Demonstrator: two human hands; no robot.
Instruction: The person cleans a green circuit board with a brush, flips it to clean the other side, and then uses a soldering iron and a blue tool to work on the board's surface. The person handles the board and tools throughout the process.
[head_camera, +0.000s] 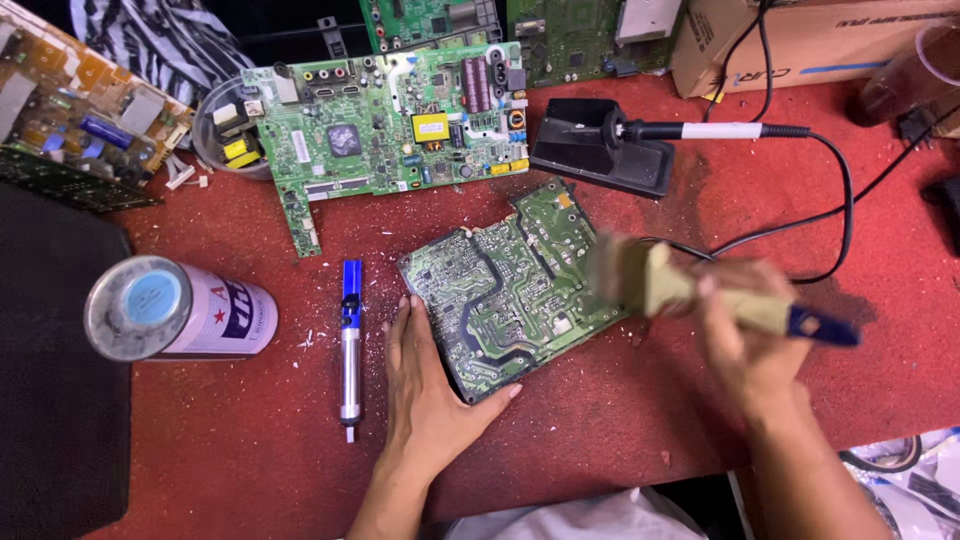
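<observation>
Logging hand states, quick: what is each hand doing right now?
Left hand: open, flat on the table against the edge of the green circuit board.
Right hand: closed around a paintbrush, motion-blurred.

Setting: an electronics repair workshop. Evidence: worn red bench top (600, 440) littered with white debris and solder flecks. Several bare circuit boards lie about: a large green mainboard (390, 135) with connectors and capacitors, a brown board (85, 110) at far left, more green boards along the back edge. A soldering iron (700, 130) rests on its black stand (600, 150). A blue-topped desoldering pump (349, 345) and a spray can (180, 310) lie nearby.
</observation>
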